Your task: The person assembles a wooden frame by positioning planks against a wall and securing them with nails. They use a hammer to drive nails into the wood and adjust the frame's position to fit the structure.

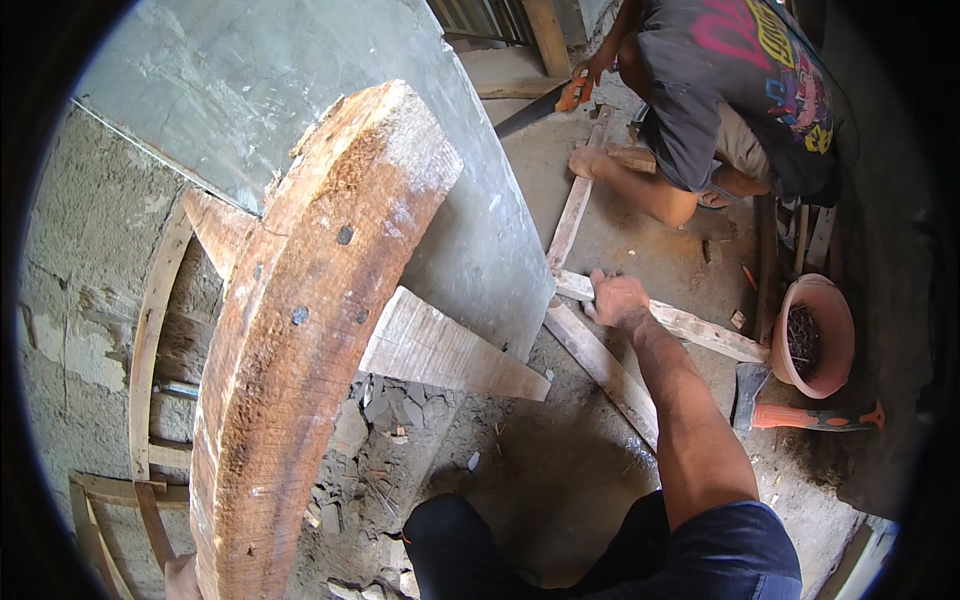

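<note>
A thick, rough wooden beam (330,260) with several dark round spots rises large at the left, tilted up across the view. At its lower left edge a bit of my left hand (183,578) shows, closed on the beam, its fingers mostly hidden. A pale wedge-shaped wood piece (450,345) juts out from behind the beam. My right arm reaches forward, and my right hand (617,297) is closed around a long wooden strip (715,332). That strip meets two other wooden strips near its left end; one of them (605,365) runs back toward my knee.
Another person (740,100) crouches at the far right, holding a handsaw (530,108) and steadying a wooden strip (583,195). A large grey panel (300,70) leans behind the beam. On the right are a pink bucket (838,330) and an orange-handled axe (800,414). Rubble (370,430) lies below.
</note>
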`<state>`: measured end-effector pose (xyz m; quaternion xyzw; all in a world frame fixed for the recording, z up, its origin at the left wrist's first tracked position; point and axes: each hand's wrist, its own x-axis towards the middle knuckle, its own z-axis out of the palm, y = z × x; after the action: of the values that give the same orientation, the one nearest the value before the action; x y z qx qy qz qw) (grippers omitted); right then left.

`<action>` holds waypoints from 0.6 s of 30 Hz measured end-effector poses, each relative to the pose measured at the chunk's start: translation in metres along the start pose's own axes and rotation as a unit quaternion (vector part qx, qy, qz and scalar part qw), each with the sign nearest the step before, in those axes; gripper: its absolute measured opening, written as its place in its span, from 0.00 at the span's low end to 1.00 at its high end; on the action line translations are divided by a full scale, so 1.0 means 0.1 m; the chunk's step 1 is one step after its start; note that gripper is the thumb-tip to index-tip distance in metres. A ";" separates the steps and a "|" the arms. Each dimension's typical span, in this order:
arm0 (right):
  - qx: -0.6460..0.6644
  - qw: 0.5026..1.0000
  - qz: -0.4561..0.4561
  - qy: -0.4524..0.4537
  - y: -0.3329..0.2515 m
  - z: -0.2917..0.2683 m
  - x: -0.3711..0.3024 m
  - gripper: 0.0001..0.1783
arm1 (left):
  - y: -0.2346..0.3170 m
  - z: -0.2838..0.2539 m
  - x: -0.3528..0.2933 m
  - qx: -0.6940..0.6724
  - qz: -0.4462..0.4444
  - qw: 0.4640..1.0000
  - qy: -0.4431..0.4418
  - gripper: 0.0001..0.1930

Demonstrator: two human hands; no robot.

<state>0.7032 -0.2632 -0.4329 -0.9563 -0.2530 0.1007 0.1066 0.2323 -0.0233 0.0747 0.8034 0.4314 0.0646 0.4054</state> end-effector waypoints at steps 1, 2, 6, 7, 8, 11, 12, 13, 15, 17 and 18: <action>0.000 1.000 0.001 -0.001 0.00 0.00 0.00 0.28 | 0.00 0.00 0.00 0.000 -0.001 1.000 0.001 0.43; -0.001 1.000 0.001 -0.001 0.00 0.00 0.00 0.28 | 0.00 0.00 0.00 0.000 -0.001 1.000 0.001 0.43; 0.002 1.000 -0.002 0.001 0.01 0.02 0.00 0.29 | 0.01 0.00 -0.03 0.002 0.000 1.000 0.003 0.43; -0.001 1.000 -0.003 0.001 0.01 0.03 0.00 0.29 | 0.01 0.00 -0.03 0.004 -0.001 1.000 0.004 0.43; -0.007 1.000 -0.002 0.004 0.01 0.03 0.00 0.29 | 0.02 0.00 -0.04 0.005 -0.001 1.000 0.004 0.43; -0.007 1.000 -0.006 0.010 0.02 0.05 0.00 0.29 | 0.02 0.01 -0.06 0.003 -0.003 1.000 0.007 0.43; -0.003 1.000 -0.006 0.006 0.02 0.06 0.00 0.29 | 0.02 0.01 -0.06 0.003 -0.004 1.000 0.007 0.43; -0.002 1.000 -0.006 0.007 0.02 0.06 0.01 0.29 | 0.03 0.02 -0.07 0.002 -0.005 1.000 0.009 0.43; -0.002 1.000 -0.003 0.003 0.03 0.06 0.01 0.29 | 0.06 0.04 -0.10 -0.001 -0.009 1.000 0.010 0.43; -0.007 1.000 0.001 0.000 0.03 0.06 0.02 0.29 | 0.09 0.09 -0.13 -0.007 -0.014 1.000 0.014 0.43; -0.003 1.000 -0.001 -0.002 0.03 0.07 0.03 0.29 | 0.11 0.12 -0.16 -0.012 -0.019 1.000 0.017 0.43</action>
<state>0.7052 -0.2635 -0.4405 -0.9562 -0.2543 0.1019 0.1031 0.2352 -0.0461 0.0787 0.7892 0.4522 0.0756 0.4085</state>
